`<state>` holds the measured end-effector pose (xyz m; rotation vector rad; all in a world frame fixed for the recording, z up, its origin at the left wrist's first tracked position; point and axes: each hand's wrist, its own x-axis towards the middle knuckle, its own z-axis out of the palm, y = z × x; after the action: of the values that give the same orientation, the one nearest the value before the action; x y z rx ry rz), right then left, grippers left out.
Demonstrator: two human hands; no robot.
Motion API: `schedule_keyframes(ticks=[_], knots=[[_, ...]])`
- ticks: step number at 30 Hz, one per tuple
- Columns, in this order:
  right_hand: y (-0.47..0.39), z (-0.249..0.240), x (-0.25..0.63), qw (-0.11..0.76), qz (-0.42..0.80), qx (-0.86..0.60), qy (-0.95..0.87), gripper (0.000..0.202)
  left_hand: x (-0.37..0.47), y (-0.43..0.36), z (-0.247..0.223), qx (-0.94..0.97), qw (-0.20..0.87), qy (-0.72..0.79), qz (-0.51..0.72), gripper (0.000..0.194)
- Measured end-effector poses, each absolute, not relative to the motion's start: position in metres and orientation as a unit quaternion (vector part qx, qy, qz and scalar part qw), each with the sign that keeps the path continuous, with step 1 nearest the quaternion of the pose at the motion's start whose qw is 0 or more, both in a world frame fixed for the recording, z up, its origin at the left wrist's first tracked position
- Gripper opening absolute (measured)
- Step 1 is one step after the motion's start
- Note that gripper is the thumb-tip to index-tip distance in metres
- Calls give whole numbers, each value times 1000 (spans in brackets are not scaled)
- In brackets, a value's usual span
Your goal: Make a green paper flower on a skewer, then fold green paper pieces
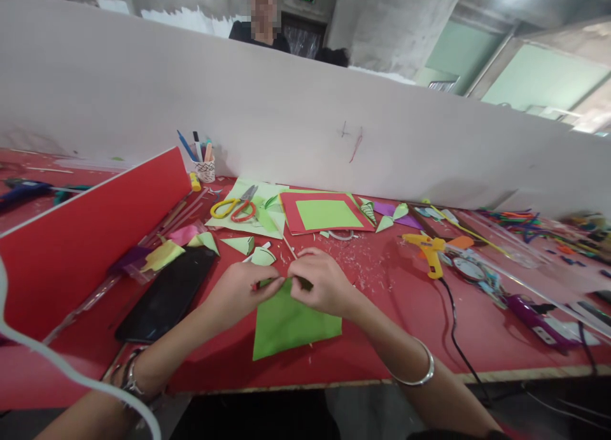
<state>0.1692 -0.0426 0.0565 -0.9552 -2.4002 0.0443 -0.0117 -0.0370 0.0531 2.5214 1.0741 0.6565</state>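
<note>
My left hand (245,286) and my right hand (321,279) are close together over a sheet of green paper (298,328). Both hands pinch its far edge, thumbs and fingers pressed together. The near part of the sheet hangs or lies toward me above the red tabletop. A thin pale stick (289,248) shows just beyond my right fingers; whether they touch it is unclear. Light green cut paper pieces (239,244) lie beyond my left hand. Scissors (235,209) with yellow and orange handles rest on a pale green sheet (224,222) farther back.
A black phone (167,297) and a standing red board (95,236) are on the left. A pen cup (205,170) stands by the white partition (286,121). On the right lie a yellow glue gun (429,249), its cord, and a purple device (537,320). Someone is beyond the partition.
</note>
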Motion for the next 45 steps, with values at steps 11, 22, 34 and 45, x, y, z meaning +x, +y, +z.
schedule_keyframes(ticks=[11,22,34,45], knots=[[-37,38,230,269,47,-467,-841,12,-51,-30,56,859,182,411,243,37],[-50,56,181,160,7,-407,-899,20,-30,-33,50,894,128,370,220,29],[-47,54,165,140,103,-455,-873,21,-6,-36,50,890,-252,273,263,20],[-52,59,197,217,207,-441,-846,24,-49,-13,43,881,-256,336,212,19]])
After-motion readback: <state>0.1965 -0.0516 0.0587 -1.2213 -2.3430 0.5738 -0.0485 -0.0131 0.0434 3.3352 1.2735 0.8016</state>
